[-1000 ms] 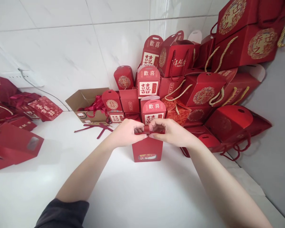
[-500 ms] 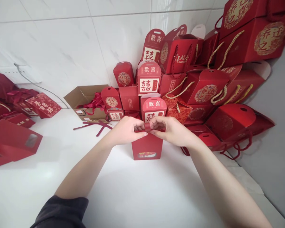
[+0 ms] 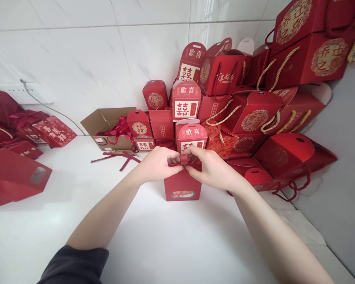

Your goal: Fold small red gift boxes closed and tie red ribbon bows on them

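Note:
A red box (image 3: 182, 185) with an oval window low on its front stands upright on the white table. At its top edge lies a dark red ribbon (image 3: 184, 159), looped at the middle. My left hand (image 3: 161, 165) pinches the ribbon from the left, thumb toward me. From the other side my right hand (image 3: 205, 163) has its thumb and fingers closed on the ribbon's right part. Both hands nearly meet over the box, and the fingertips behind the loop are partly hidden.
Behind and right, many red gift boxes (image 3: 256, 112) are stacked against the tiled wall. An open cardboard box (image 3: 121, 142) holds red ribbons, with loose ribbon strips (image 3: 126, 161) before it. More red boxes (image 3: 20, 173) stand at the left on the white table (image 3: 154, 244).
The view has shifted slightly. My right fingers have moved a little closer in around the ribbon loop; my left hand keeps nearly the same hold.

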Available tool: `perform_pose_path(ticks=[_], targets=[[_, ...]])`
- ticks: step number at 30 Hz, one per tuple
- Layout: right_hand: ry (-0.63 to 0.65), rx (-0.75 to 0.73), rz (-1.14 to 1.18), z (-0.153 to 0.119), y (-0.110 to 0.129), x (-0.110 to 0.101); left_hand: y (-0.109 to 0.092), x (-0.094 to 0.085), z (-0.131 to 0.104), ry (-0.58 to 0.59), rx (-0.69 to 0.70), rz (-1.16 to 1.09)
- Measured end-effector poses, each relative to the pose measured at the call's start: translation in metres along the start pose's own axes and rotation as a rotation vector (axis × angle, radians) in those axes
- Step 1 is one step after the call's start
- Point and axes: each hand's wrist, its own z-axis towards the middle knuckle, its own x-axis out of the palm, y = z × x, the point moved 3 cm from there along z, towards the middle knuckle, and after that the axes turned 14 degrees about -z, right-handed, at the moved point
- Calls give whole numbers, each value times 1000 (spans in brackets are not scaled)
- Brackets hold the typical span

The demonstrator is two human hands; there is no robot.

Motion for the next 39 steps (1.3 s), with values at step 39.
perform_pose_path(ticks=[39], targets=[[99,76,313,0,-14,9,-2,-25,-8,283,27,28]])
